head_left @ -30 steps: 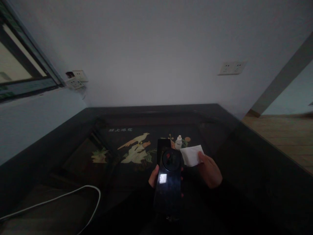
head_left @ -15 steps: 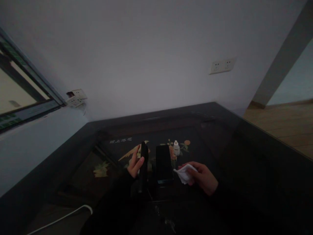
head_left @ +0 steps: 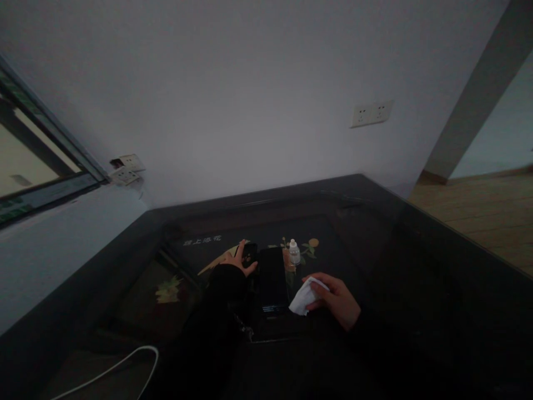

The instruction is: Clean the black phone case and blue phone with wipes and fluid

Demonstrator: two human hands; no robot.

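My left hand point(head_left: 238, 258) rests on the table with its fingers wrapped round a black phone case point(head_left: 249, 254) that lies nearly flat. Beside it on the right lies a black phone point(head_left: 272, 278), flat and untouched. My right hand point(head_left: 335, 300) is closed on a crumpled white cloth point(head_left: 303, 297) just right of the phone. A small white dropper bottle point(head_left: 293, 251) stands upright beyond the phone's far end.
The dark table point(head_left: 395, 244) has a bird-and-flower inlay under glass and meets the wall in a corner. A white cable point(head_left: 120, 364) curls at the near left. Wall sockets point(head_left: 368, 113) sit on the back wall, and wooden floor point(head_left: 483, 211) opens to the right.
A second ago my left hand held the black case up in front of me. It has lowered it to the table left of the phone. My right hand has bunched the cloth.
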